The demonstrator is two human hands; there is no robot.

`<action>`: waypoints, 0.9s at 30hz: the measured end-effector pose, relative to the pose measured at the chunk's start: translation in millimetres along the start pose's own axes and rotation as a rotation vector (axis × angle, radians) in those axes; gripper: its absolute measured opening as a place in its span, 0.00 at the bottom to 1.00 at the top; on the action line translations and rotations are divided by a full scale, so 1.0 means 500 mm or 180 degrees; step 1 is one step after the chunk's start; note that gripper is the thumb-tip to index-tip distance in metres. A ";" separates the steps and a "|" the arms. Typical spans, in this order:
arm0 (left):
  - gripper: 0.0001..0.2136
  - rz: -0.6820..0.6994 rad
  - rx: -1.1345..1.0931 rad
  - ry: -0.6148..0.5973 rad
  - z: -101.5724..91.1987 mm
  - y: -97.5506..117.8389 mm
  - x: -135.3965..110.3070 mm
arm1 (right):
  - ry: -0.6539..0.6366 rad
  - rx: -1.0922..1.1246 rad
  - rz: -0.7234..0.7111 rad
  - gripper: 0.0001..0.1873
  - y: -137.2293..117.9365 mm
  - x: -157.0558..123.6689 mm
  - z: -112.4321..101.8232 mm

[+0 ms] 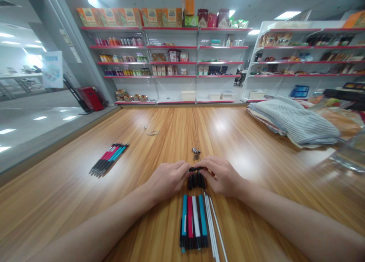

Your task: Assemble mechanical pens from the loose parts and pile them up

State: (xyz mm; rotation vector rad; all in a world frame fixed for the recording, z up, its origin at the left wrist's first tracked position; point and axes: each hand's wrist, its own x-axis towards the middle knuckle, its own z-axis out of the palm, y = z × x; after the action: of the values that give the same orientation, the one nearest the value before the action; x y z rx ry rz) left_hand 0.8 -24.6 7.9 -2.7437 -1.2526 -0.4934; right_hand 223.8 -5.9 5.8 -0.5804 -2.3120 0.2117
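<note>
My left hand (170,178) and my right hand (224,177) meet over the middle of the table, fingertips closed on the two ends of a small black pen part (196,169). Its exact kind is hard to make out. Just below the fingers lie several short black pen pieces (196,181), partly covered by the hands. Nearer to me is a row of pen barrels (194,221) in blue, pink and white with black ends. Thin white refills (212,228) lie to their right. Beyond my fingertips sits a small cluster of metal parts (195,152).
A group of pens (110,159) lies on the wooden table (137,152) at left. Farther back are a thin loop (153,133) and a tiny metal piece (145,127). Folded striped cloth (299,121) and a clear container (352,152) stand at right; stocked shelves (171,47) rise behind.
</note>
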 end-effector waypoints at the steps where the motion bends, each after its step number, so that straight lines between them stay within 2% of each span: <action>1: 0.14 0.0001 0.0008 -0.0004 0.001 0.000 0.000 | -0.0008 -0.0034 0.0042 0.11 0.003 -0.001 0.002; 8: 0.14 0.0018 0.0076 -0.0043 0.000 -0.002 0.000 | -0.0041 -0.0194 0.0396 0.08 0.009 -0.004 0.001; 11: 0.14 0.0060 0.0085 -0.0038 -0.002 -0.002 0.001 | -0.0030 -0.0061 0.0293 0.11 0.001 -0.003 -0.002; 13: 0.14 0.0070 0.0091 -0.0034 -0.003 -0.002 0.001 | -0.0053 -0.0071 0.0227 0.09 0.002 -0.003 -0.001; 15: 0.14 0.0069 0.0061 -0.0044 -0.003 -0.002 0.001 | -0.0071 -0.0168 0.0288 0.07 0.006 -0.004 0.001; 19: 0.12 0.0041 -0.0069 -0.0016 -0.004 -0.001 0.002 | -0.0044 -0.0168 0.0473 0.08 0.010 -0.005 0.001; 22: 0.12 0.0034 -0.0008 -0.0085 -0.005 0.000 0.003 | -0.0005 -0.0083 0.0366 0.11 0.008 -0.005 -0.001; 24: 0.13 0.0029 0.0034 -0.0127 -0.006 0.000 0.004 | -0.0063 -0.0193 0.0292 0.08 0.009 -0.006 0.001; 27: 0.12 0.0036 -0.0077 -0.0053 -0.006 -0.001 0.003 | -0.0175 -0.0392 0.0395 0.10 0.013 -0.007 0.005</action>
State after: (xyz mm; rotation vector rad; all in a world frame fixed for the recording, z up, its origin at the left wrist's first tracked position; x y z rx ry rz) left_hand 0.7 -23.7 11.4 -2.7788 -1.2424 -0.4891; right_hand 226.5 -1.5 -0.1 -0.7903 -2.3562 0.1460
